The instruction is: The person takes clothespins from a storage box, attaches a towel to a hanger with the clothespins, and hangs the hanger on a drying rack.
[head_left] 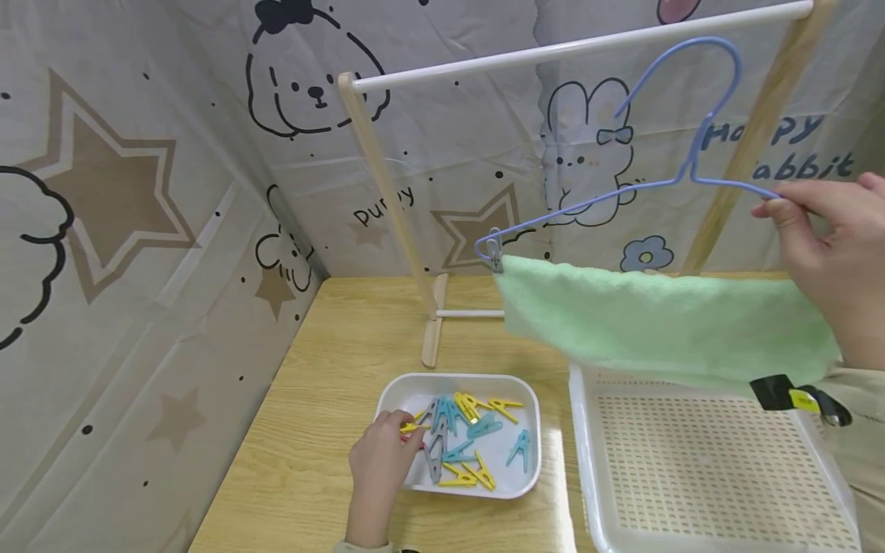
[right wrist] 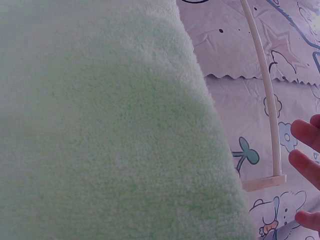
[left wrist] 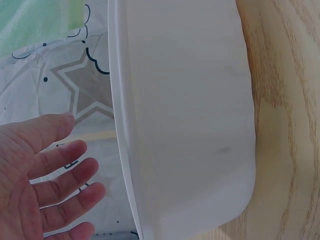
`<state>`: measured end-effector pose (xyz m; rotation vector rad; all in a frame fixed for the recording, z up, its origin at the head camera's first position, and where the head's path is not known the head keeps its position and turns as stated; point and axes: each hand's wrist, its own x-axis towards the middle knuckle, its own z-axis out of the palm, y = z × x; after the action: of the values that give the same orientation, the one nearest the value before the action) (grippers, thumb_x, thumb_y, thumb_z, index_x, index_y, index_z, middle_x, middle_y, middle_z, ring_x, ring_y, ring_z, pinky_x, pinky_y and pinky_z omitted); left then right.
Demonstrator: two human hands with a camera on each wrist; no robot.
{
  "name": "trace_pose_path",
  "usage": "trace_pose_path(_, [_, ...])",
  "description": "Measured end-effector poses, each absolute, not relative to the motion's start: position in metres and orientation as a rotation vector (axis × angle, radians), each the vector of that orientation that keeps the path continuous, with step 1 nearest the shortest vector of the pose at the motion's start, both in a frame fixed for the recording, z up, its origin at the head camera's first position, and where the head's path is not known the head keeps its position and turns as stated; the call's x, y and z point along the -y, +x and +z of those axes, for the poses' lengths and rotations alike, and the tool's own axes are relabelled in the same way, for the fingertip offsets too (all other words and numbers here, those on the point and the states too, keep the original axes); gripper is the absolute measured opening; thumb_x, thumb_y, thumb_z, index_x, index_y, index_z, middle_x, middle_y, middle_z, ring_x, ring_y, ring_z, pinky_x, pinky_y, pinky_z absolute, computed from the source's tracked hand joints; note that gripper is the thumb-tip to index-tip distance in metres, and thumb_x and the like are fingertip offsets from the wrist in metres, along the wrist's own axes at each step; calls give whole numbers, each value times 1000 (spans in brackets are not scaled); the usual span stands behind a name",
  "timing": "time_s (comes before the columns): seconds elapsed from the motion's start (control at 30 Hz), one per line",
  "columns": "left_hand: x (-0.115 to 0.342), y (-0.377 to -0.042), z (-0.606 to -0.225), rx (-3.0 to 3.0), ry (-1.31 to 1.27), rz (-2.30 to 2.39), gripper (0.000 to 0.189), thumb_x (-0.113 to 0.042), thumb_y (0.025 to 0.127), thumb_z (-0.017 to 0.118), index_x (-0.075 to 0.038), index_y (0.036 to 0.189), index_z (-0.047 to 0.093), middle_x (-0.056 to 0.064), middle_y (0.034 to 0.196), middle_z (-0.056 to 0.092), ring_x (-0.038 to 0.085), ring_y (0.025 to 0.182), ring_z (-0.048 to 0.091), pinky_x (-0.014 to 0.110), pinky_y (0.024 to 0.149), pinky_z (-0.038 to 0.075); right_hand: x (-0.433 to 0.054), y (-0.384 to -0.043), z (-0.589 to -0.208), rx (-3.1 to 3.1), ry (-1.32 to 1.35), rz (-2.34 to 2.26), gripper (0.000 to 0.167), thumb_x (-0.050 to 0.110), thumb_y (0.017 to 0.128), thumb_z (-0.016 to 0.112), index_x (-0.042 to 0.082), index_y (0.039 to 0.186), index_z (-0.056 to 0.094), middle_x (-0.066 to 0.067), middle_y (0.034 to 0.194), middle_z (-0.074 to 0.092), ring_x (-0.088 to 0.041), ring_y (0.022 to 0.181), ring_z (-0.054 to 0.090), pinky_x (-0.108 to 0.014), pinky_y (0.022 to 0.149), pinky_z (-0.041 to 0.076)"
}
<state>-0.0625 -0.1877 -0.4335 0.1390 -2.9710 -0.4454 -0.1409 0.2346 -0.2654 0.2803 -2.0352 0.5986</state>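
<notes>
A blue wire hanger [head_left: 594, 201] is raised at the right, its hook upward. My right hand [head_left: 833, 246] pinches its right end between thumb and fingers. From the hanger hangs a pale green fluffy cloth [head_left: 664, 319], held at its left corner by a grey clothespin [head_left: 495, 252]; my hand and wrist hide its right top corner. At the left side of a white tray [head_left: 528, 468], my left hand [head_left: 383, 453] reaches to a yellow clothespin [head_left: 413, 427], with a bit of red beside it. The left wrist view shows the left hand's fingers [left wrist: 75, 170] spread, with nothing between them.
Several grey, blue and yellow clothespins [head_left: 477, 470] lie in the tray. A white perforated basket [head_left: 719, 461] sits to its right. Behind stands a wooden rack with a white rail [head_left: 581, 48], near a printed backdrop [head_left: 442, 153].
</notes>
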Motion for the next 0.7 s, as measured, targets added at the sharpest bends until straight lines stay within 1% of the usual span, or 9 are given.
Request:
trace_pose_path(0.07, [188, -63, -434, 2976, 150, -448, 24, -31, 74, 70, -13, 88, 66, 0, 82, 61, 20, 68, 60, 34, 49, 43, -234, -142, -265, 2035, 286, 601, 18, 8, 87, 57, -8, 86, 65, -25, 84, 63, 14, 90, 48, -35, 98, 27])
trace_pose_path(0.13, [189, -63, -434, 2985, 158, -453, 25, -31, 74, 70, -12, 89, 66, 0, 82, 61, 19, 67, 60, 33, 48, 43, -234, -142, -265, 2039, 294, 592, 20, 8, 88, 56, -9, 86, 65, -26, 85, 63, 17, 89, 45, -35, 97, 27])
trace_pose_path(0.23, [190, -63, -435, 3005, 174, -461, 26, -32, 75, 70, -12, 90, 66, 1, 81, 61, 18, 67, 59, 31, 48, 42, -233, -142, -264, 2046, 289, 566, 21, 10, 89, 55, -9, 86, 65, -25, 85, 63, -10, 84, 58, -34, 97, 27])
trace_pose_path(0.27, [191, -63, -435, 3009, 176, -463, 26, -31, 75, 70, -11, 91, 66, 1, 81, 61, 18, 66, 59, 31, 48, 42, -232, -143, -264, 2044, 286, 571, 21, 9, 89, 55, -9, 86, 65, -25, 85, 63, -13, 81, 58, -33, 96, 27])
trace_pose_path(0.33, [192, -63, -435, 3019, 184, -463, 26, -31, 75, 70, -11, 91, 66, 2, 80, 61, 17, 65, 58, 30, 48, 42, -230, -143, -263, 2047, 283, 566, 19, 7, 88, 55, -9, 85, 65, -26, 84, 63, -35, 72, 55, -34, 97, 27])
trace_pose_path(0.4, [193, -62, -435, 3024, 191, -459, 26, -31, 75, 70, -11, 91, 66, 1, 80, 60, 17, 65, 58, 30, 48, 41, -229, -144, -263, 2050, 280, 566, 17, 5, 87, 56, -9, 85, 65, -27, 83, 62, -42, 68, 53, -34, 97, 27])
trace_pose_path(0.5, [194, -61, -435, 3036, 202, -456, 25, -31, 76, 69, -11, 92, 66, 1, 78, 59, 15, 63, 56, 29, 47, 40, -228, -145, -262, 2050, 265, 579, 16, 4, 87, 56, -9, 84, 65, -27, 82, 62, -37, 73, 55, -34, 97, 27])
trace_pose_path(0.6, [196, -60, -436, 3033, 215, -452, 25, -30, 76, 69, -11, 91, 66, 1, 78, 60, 16, 63, 56, 29, 48, 40, -227, -147, -263, 2051, 247, 611, 16, 5, 87, 57, -8, 83, 65, -22, 86, 65, -14, 82, 57, -33, 97, 27])
trace_pose_path(0.7, [199, -58, -437, 3012, 218, -444, 24, -30, 75, 69, -11, 90, 66, 2, 79, 61, 19, 64, 58, 31, 48, 41, -225, -147, -263, 2058, 232, 637, 19, 7, 88, 56, -8, 83, 65, -22, 88, 65, -17, 83, 57, -32, 97, 26])
